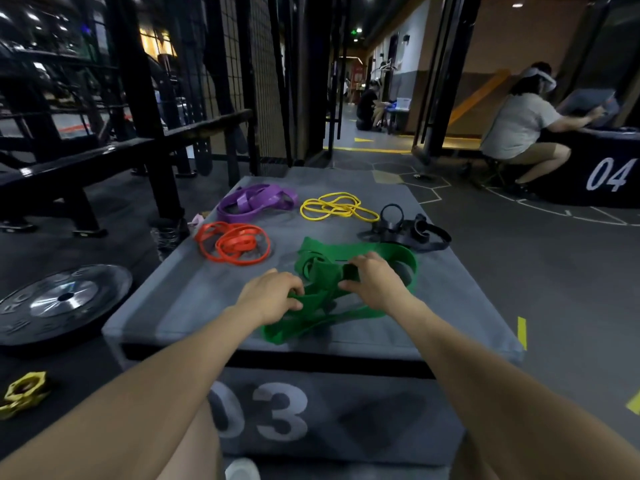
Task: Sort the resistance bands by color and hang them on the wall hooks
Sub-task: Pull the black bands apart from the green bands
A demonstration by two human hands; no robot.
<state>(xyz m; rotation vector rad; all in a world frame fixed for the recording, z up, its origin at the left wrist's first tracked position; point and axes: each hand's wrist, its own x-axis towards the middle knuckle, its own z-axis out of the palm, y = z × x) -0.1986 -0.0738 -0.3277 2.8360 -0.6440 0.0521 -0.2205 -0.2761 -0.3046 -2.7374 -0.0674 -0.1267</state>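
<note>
Sorting's looking basically done, the left hand [273, 294] and right hand [372, 277] are both curling fingers round the green bands [311, 323], with nothing hanging on hooks yet.

Both your bare forearms reach forward and angle inward, palms down. Your left hand [273, 296] has its fingers curled, pinching the green band [311, 320]. Your right hand [372, 282], just beside it, grips the same band with curled fingers.
</note>
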